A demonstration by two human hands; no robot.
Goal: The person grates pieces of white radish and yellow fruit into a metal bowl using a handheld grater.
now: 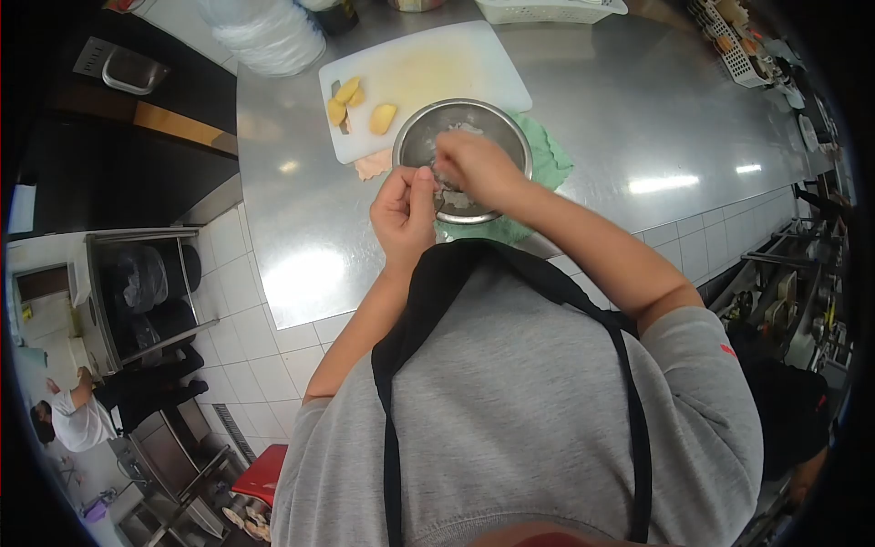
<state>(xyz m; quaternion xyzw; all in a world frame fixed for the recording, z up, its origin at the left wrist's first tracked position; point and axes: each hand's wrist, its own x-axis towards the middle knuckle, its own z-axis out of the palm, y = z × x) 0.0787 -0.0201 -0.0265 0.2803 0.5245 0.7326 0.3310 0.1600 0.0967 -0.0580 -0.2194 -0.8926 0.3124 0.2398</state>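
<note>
A round metal bowl [416, 139] rests on the steel counter, with small whitish, translucent pieces [458, 199] lying inside. My left hand [406, 214] is at the bowl's left near rim, its thumb and forefinger pinched together. Over the middle of the bowl, my right hand [478, 169] is closed with its fingers curled down, close to the left fingertips. Whatever sits between the fingers of either hand is too small and hidden to name. Beneath the bowl lies a green cloth [549, 162].
Behind the bowl, a white cutting board [447, 59] carries several yellow peeled chunks [383, 118] and a knife partly under them. A wrapped plastic stack [264, 36] and a white basket [547, 11] stand farther back. Another person [87, 415] is at far left.
</note>
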